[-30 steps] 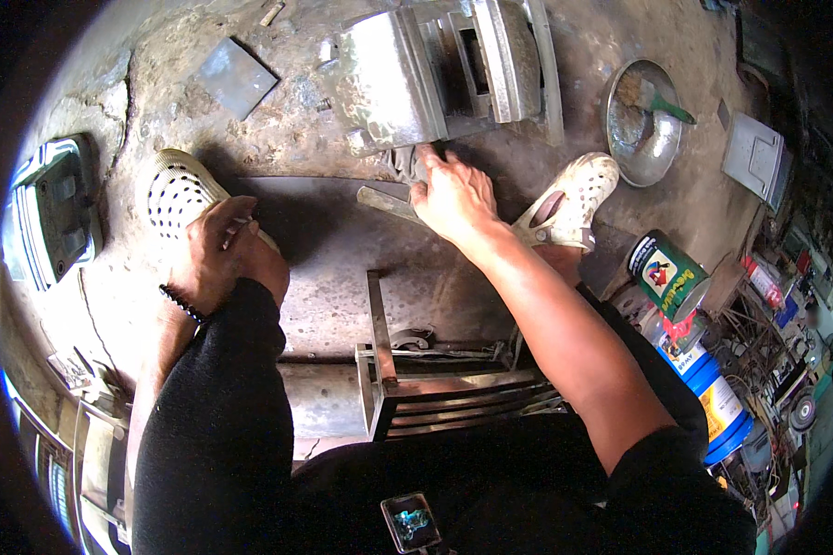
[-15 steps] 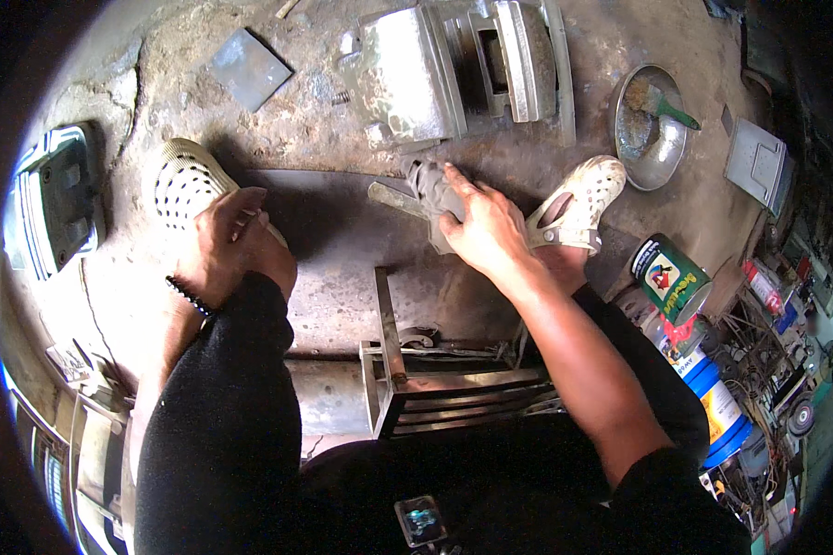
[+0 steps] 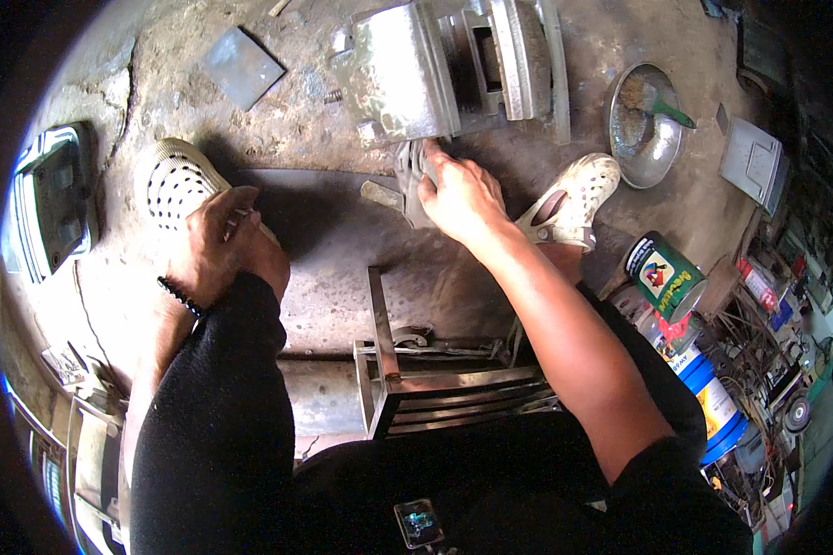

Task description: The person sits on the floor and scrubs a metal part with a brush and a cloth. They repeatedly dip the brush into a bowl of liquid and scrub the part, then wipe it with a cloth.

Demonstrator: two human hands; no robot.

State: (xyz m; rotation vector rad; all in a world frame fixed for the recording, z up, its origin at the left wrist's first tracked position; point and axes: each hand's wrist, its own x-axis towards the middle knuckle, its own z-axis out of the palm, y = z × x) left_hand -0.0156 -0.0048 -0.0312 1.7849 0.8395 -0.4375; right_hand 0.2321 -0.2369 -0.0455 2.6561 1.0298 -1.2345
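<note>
My right hand (image 3: 465,192) presses a crumpled grey cloth (image 3: 411,190) against the dark floor, fingers bent over it. The cloth's far end reaches the near edge of a heavy, ribbed metal casing (image 3: 393,74) with a rectangular opening; my fingertips are partly hidden there. Beside the cloth lies a short, flat pale bar (image 3: 382,195). My left hand (image 3: 215,231), with a black bead bracelet at the wrist, rests over my left ankle, just behind the perforated cream clog (image 3: 178,185). Its fingers are loosely bent and apart, holding nothing.
A metal bowl (image 3: 662,153) with a green-handled brush (image 3: 671,113) stands at the far right. Near it are a green can (image 3: 665,276) and a blue-and-white bucket (image 3: 717,416). A square metal plate (image 3: 241,67) lies far left. A slatted metal frame (image 3: 463,388) stands between my legs.
My right hand has pushed the grey cloth slightly forward and left, up to the casing's edge. The view has shifted a little; my left hand stays at the ankle.
</note>
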